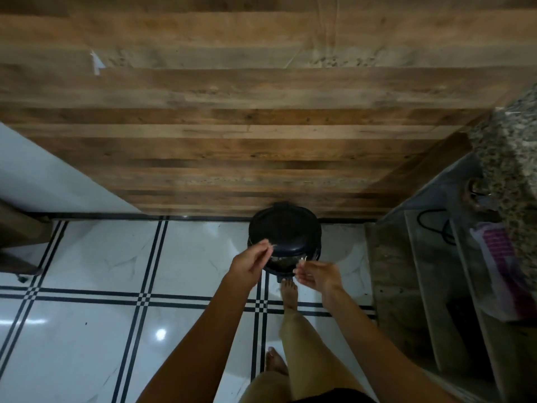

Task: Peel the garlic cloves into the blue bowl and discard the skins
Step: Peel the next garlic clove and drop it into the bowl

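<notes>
Standing over a black pedal bin [286, 231] set on the floor against the foot of a wood-plank wall [261, 126], lid tipped up and back toward the planks, mouth open toward the camera. Toes of one bare foot [288, 290] touching the pedal at the bin's front; other foot [274, 363] flat on the floor, nearer the body. Holding both hands just above the open mouth, apart from each other. Left hand [250, 264]: grip together, thumb and fingertips pinched on a wisp of garlic skin [271, 246], just over the front edge of the raised lid. Right hand [318, 274]: palm turned up, fingers curled, grip closed lightly on a pale scrap of skin [304, 258] at the fingertips (too small to tell more than a flake). Inside the bin, something dim and mottled, not clear enough to name. Underfoot, glossy white floor tiles [87, 344] crossed by black-lined borders. At the right edge, a speckled granite desk [514, 146] with shelves [430, 286] below, a black cable [433, 225] and a pink-and-white package [494, 257] among them. At the left, a white panel [43, 175].
</notes>
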The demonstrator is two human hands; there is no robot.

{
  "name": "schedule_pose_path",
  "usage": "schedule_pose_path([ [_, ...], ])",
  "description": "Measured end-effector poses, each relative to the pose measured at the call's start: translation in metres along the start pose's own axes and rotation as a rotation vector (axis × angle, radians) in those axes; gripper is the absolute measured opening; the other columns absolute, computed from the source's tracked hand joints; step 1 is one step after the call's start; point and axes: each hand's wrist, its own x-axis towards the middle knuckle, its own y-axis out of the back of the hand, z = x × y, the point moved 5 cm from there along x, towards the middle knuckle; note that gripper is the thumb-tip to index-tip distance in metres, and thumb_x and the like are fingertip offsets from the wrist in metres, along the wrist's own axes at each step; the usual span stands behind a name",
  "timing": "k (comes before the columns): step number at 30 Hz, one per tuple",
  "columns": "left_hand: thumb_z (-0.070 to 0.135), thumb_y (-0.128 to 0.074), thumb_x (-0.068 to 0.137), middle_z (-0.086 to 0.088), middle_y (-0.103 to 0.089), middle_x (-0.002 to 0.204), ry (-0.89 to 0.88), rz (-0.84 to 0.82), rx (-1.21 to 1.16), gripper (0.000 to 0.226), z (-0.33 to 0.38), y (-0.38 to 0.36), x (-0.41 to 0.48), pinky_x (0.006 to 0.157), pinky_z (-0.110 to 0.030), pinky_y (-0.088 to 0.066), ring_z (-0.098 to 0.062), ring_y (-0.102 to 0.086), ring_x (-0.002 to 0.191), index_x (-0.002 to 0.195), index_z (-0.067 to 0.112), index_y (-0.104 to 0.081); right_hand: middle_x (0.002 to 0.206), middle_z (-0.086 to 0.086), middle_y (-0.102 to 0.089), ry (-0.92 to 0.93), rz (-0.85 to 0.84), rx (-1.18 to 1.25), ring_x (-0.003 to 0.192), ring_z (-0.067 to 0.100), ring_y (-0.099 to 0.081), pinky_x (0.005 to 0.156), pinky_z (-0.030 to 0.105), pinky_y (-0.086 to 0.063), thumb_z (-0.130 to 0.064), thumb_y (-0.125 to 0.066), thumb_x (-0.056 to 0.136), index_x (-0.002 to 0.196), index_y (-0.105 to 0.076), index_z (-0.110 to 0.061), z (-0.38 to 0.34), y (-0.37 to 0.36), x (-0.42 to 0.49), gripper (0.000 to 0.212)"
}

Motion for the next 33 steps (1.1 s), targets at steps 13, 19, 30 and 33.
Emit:
schedule_pose_path([
  [13, 0.005, -0.057, 0.09, -0.018, -0.061, 0.116, -0.145, 0.364, 0.664, 0.009, -0.053, 0.026, 0.275, 0.075, -0.017, -0.048, -0.014, -0.066, 0.091, 0.094, 0.001, -0.063, 0.093, 0.018, -0.068, -0.072, 0.171, -0.239, 0.082, 0.035, -0.065, 0.071, 0.05, -0.056, -0.04, -0.068, 0.08, 0.084, -0.065, 0.001, 0.075, -0.06, 0.306, 0.041],
  [19, 0.003, -0.06, 0.088, -0.014, -0.065, 0.113, -0.324, 0.308, 0.9, 0.019, -0.07, 0.028, 0.31, 0.09, -0.025, -0.042, -0.024, -0.059, 0.106, 0.107, 0.002, -0.066, 0.105, 0.007, -0.059, 0.015, 0.002, -0.12, 0.077, 0.014, -0.059, 0.053, 0.007, -0.047, 0.006, -0.06, 0.084, 0.116, -0.06, 0.0, 0.074, -0.074, 0.331, 0.032],
  [30, 0.007, -0.063, 0.083, -0.016, -0.071, 0.097, -0.418, 0.12, 0.933, 0.012, -0.055, 0.026, 0.191, 0.085, -0.042, -0.053, -0.031, -0.065, 0.092, 0.087, 0.01, -0.074, 0.119, 0.013, -0.058, -0.015, -0.005, 0.036, 0.11, 0.033, -0.055, 0.062, 0.023, -0.042, 0.004, -0.05, 0.091, 0.119, -0.058, 0.002, 0.041, -0.016, 0.204, 0.029],
  [33, -0.001, -0.061, 0.086, -0.009, -0.07, 0.096, -0.5, -0.021, 1.005, 0.016, -0.042, -0.016, 0.105, 0.083, -0.03, -0.051, -0.016, -0.062, 0.083, 0.095, 0.004, -0.073, 0.123, 0.015, -0.06, -0.062, -0.015, 0.114, 0.109, 0.032, -0.057, 0.071, 0.031, -0.047, -0.006, -0.051, 0.093, 0.119, -0.059, 0.0, 0.016, 0.014, 0.118, 0.028],
])
